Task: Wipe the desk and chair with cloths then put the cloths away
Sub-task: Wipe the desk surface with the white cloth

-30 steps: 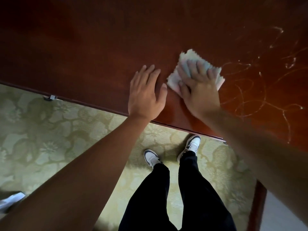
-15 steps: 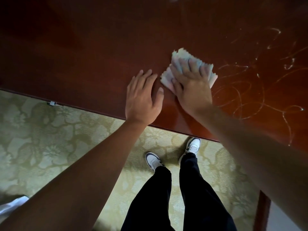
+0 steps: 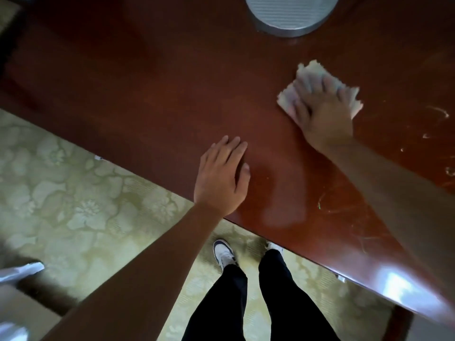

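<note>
A dark reddish-brown wooden desk (image 3: 160, 94) fills the upper part of the head view. My right hand (image 3: 322, 112) presses flat on a pale folded cloth (image 3: 310, 70) on the desk top, right of centre; the hand is blurred. My left hand (image 3: 221, 175) lies flat on the desk near its front edge, fingers together, holding nothing. Pale smears and streaks (image 3: 438, 114) mark the desk surface to the right of the cloth. No chair is visible.
A round grey metal base (image 3: 290, 18) stands on the desk at the top. Below the desk edge is a green floral carpet (image 3: 73, 205), with my legs and shoes (image 3: 224, 252). White and tan objects (image 3: 17, 274) sit at the lower left.
My right hand has slid the cloth to the right, away from my left hand. The view has shifted, and the grey round base has come into sight at the top.
</note>
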{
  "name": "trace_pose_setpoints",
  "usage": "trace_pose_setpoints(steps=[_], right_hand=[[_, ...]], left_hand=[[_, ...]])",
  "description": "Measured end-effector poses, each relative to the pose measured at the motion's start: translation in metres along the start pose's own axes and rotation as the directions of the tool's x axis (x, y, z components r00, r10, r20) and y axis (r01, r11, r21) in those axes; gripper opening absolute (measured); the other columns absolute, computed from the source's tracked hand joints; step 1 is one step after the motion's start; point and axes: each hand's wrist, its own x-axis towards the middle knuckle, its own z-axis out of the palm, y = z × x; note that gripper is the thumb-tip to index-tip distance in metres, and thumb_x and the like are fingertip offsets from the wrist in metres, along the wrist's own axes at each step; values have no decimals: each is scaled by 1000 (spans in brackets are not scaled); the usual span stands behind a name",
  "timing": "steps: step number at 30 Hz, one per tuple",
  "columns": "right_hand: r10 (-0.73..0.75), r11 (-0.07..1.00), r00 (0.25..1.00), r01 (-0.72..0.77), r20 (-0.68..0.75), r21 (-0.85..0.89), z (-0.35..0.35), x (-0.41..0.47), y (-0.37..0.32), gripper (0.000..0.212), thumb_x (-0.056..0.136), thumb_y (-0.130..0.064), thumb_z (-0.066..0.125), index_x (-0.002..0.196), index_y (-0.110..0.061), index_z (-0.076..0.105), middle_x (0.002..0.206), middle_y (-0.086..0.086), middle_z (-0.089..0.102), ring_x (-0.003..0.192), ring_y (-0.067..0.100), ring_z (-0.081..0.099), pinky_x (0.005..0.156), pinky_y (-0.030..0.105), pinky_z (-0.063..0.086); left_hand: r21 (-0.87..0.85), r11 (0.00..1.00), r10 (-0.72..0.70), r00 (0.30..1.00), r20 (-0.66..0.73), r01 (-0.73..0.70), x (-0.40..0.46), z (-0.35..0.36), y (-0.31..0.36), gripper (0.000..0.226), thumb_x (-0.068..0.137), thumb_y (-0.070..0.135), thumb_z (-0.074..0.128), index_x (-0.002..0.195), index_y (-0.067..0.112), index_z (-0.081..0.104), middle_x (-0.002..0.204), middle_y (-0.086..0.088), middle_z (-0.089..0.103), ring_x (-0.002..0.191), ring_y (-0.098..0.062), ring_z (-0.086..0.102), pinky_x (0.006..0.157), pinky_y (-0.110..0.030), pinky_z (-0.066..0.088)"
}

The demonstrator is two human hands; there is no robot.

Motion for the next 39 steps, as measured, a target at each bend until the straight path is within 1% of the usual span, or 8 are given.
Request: trace_pose_setpoints(steps=[3,7,14,21,29,33,37,39], right_hand=[[22,1000,1000,-23,14,16,1,43,-23,48,103,-36,33,150,-24,37,158,8,32,146,35,21,115,55,11],[-303,951,953,301,12,67,16,11,-79,51,99,-37,30,147,-25,44,153,1,42,145,31,30,113,57,22],[-593,798,804,579,46,166,21,-45,-82,42,104,-33,34,140,-25,53,149,-3,47,145,20,33,116,49,27],[-327,944,944,324,35,61,14,120,-61,49,102,-38,29,147,-23,43,154,3,41,145,31,28,113,51,20],[-536,838,840,518,83,173,11,-130,-63,43,100,-29,45,143,-25,51,156,-2,37,147,23,27,116,53,26],[-599,795,796,581,82,173,10,-135,-66,43,107,-37,28,133,-26,61,147,-2,50,139,21,43,113,48,32],[-258,963,966,259,-27,74,4,-20,-29,44,103,-34,30,137,-20,55,143,6,55,137,32,41,110,52,30],[-162,986,986,163,-50,22,2,5,-19,45,102,-35,31,140,-21,52,145,7,52,139,36,39,109,54,31]], left_hand=[[-23,997,-70,998,-3,70,0,0,0,51,97,34,43,142,12,50,147,-7,50,142,-23,38,117,-37,28],[-152,930,-353,929,-113,335,10,-4,3,56,97,38,42,145,9,44,150,-8,45,140,-22,40,115,-35,30],[-100,928,-367,926,-91,359,11,-2,4,58,99,44,37,146,10,42,152,-7,44,143,-23,36,116,-38,31],[-61,927,-373,922,-105,369,13,0,5,55,99,42,40,143,9,48,150,-7,46,143,-21,35,116,-33,27],[-106,924,-377,922,-86,368,13,-4,4,58,98,47,37,141,9,48,150,-7,46,143,-22,36,115,-41,31],[-92,928,-369,924,-106,360,10,-3,2,56,98,45,40,139,8,51,148,-8,48,143,-23,36,116,-40,30],[-74,932,-362,925,-116,355,11,-1,3,52,99,43,41,136,9,53,148,-8,48,142,-24,36,115,-36,26],[-47,933,-359,927,-104,356,10,-2,4,51,98,43,43,136,11,53,149,-7,47,143,-23,35,115,-37,25]])
